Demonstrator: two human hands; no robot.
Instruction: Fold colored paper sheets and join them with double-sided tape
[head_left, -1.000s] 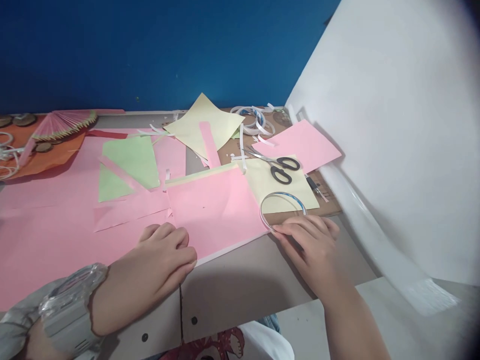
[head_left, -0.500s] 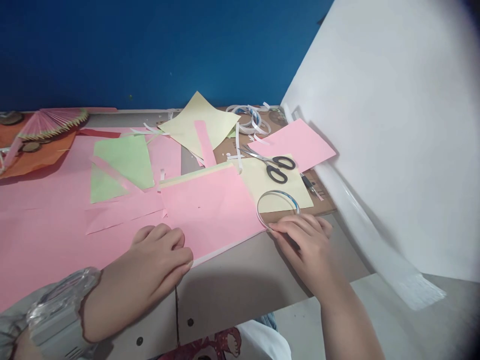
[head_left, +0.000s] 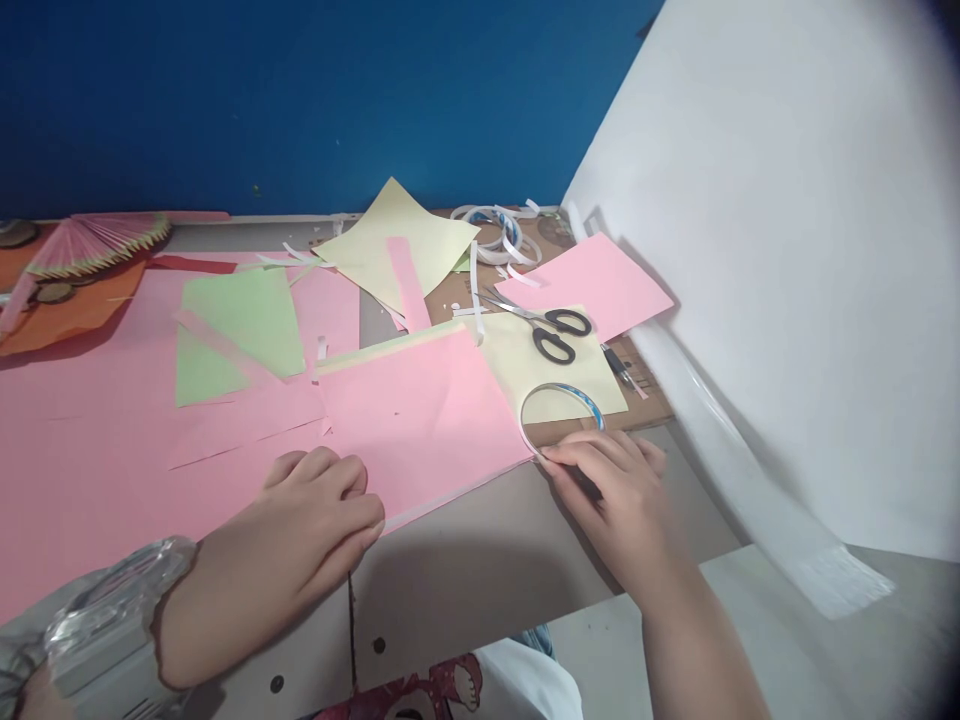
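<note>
My left hand [head_left: 326, 510] has its fingers curled and presses down the near edge of a pink sheet of paper [head_left: 420, 410], with the thumb on that edge. A whitish strip of tape [head_left: 450, 494] runs along the edge towards my right hand [head_left: 611, 490]. There my right fingers pinch a thin roll of double-sided tape [head_left: 523, 415], standing upright at the sheet's right corner. Part of the roll is hidden behind these fingers. Black-handled scissors [head_left: 555, 335] lie on a pale yellow sheet [head_left: 517, 370] just beyond the roll.
A green sheet [head_left: 240, 340] and paper strips lie on large pink paper [head_left: 97, 440] at left. A folded paper fan [head_left: 101, 245] is at the far left. More tape rolls [head_left: 499, 235] and a cutter-like tool [head_left: 616, 364] lie behind. A white panel [head_left: 787, 250] rises at right.
The tape roll has shifted slightly to the right and stands a little differently in my right fingers. My left hand stays pressed on the pink sheet.
</note>
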